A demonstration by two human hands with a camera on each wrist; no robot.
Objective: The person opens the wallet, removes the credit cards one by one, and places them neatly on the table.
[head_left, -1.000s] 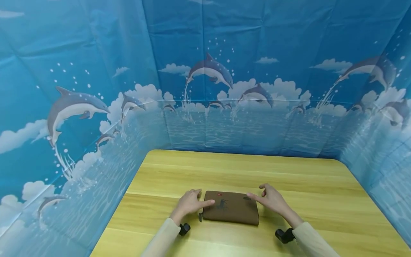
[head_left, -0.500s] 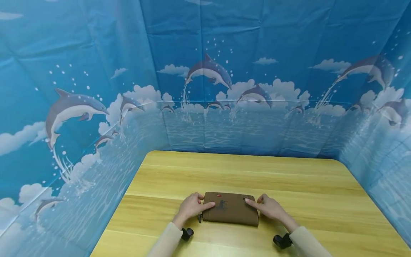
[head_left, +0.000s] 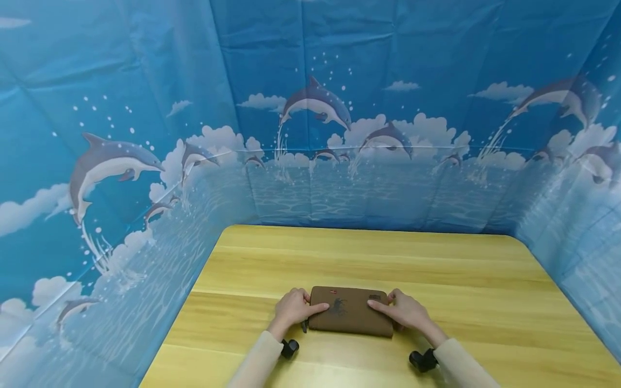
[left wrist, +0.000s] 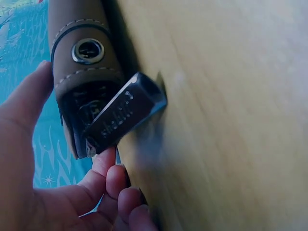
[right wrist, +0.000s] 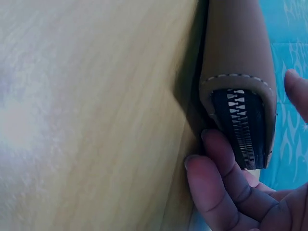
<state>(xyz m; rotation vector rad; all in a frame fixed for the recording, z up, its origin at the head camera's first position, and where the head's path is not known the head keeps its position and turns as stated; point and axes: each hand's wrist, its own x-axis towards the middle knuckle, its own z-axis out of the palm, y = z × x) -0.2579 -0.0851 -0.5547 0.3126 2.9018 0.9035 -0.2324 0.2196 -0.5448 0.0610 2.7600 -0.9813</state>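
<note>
A brown zip-around wallet (head_left: pixel 356 312) lies flat on the wooden table (head_left: pixel 271 253), its printed face up. My left hand (head_left: pixel 293 310) grips its left end, thumb on the top face and fingers bent at the end's lower edge. Beside those fingers, the left wrist view shows a dark zipper pull (left wrist: pixel 127 113) with lettering, angled outward, and a metal eyelet (left wrist: pixel 88 51). At the opposite end is my right hand (head_left: pixel 406 311), its bent fingers (right wrist: pixel 211 187) by the metal zipper teeth (right wrist: pixel 240 127). In the right wrist view its thumb stands apart from the wallet's face.
Blue curtains (head_left: pixel 339 188) printed with dolphins, clouds and waves surround the table's back and sides. A black wrist camera (head_left: pixel 290 349) sits on the left wrist, and another black camera (head_left: pixel 423 361) on the right.
Both hands have closed in on the wallet's ends. The right hand's fingers have come in from beyond the far corner to the wallet's side, and the left thumb reaches slightly further over the face.
</note>
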